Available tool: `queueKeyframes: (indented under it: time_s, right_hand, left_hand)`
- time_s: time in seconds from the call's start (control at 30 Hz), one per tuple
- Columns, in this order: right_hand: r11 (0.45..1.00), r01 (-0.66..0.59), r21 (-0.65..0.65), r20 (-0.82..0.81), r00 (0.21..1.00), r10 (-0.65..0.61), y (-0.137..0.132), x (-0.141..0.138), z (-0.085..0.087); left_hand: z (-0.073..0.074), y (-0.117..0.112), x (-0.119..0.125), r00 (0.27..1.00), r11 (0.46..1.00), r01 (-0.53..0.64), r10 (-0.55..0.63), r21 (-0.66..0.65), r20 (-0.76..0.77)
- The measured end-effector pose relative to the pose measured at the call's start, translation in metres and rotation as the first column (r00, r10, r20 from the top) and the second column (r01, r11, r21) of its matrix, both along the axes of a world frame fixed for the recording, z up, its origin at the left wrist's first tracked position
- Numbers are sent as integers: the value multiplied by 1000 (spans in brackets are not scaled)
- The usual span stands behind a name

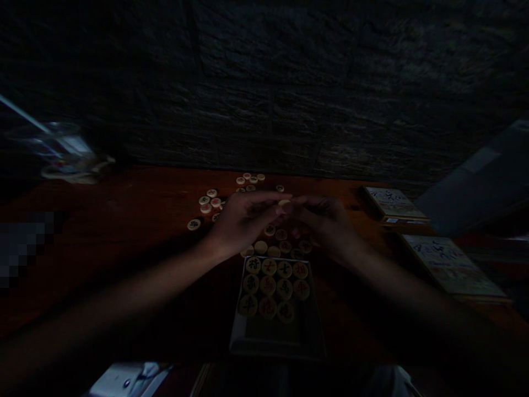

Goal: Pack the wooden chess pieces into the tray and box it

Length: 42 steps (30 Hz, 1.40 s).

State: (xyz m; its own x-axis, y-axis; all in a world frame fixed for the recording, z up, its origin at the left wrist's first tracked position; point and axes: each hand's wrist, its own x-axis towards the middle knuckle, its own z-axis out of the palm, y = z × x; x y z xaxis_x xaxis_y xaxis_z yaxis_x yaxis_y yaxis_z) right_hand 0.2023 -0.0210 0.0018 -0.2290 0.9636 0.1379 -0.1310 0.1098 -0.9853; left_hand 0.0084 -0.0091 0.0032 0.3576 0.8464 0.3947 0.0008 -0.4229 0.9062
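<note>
Both my hands meet above the middle of a dark red wooden table (136, 220). My left hand (243, 218) and my right hand (326, 223) have their fingertips together around a round pale game piece (284, 203). Under them lie several round wooden chess discs with red or black characters (285, 237). Nearer to me stands a shallow dark box (276, 344) with several discs (275, 286) laid flat in rows in its far half. More loose discs (209, 201) are scattered at the table's far side.
Two flat printed box lids lie on the right, one far (392, 204) and one nearer (450, 264). A clear plastic item (66, 151) sits at the far left. A white object (124, 380) lies at the near edge. A dark stone wall rises behind.
</note>
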Motion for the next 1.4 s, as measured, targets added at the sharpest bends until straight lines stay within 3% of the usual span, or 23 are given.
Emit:
queueKeyframes:
  time_s: [0.43,0.8,1.0,1.1,1.23,1.4]
  right_hand:
    - [1000,-28,11,-25,999,29,1,1,-1]
    - [996,68,53,21,997,-69,-2,-2,6]
    - [988,118,96,96,987,-127,-1,0,2]
    - [973,160,164,165,968,-187,0,2,0]
    - [910,173,377,270,919,-287,0,5,1]
    - [887,112,448,370,880,-298,-1,8,0]
  left_hand:
    - [1,0,-1,999,999,-27,28,29,-27]
    - [-1,4,0,997,994,-70,73,-78,37]
    - [0,5,1,994,991,-93,98,-98,44]
    - [-1,7,0,993,986,-75,87,-150,79]
    - [-2,8,-1,994,963,-15,44,-268,103]
    - [-2,8,-1,993,937,58,-18,-343,119]
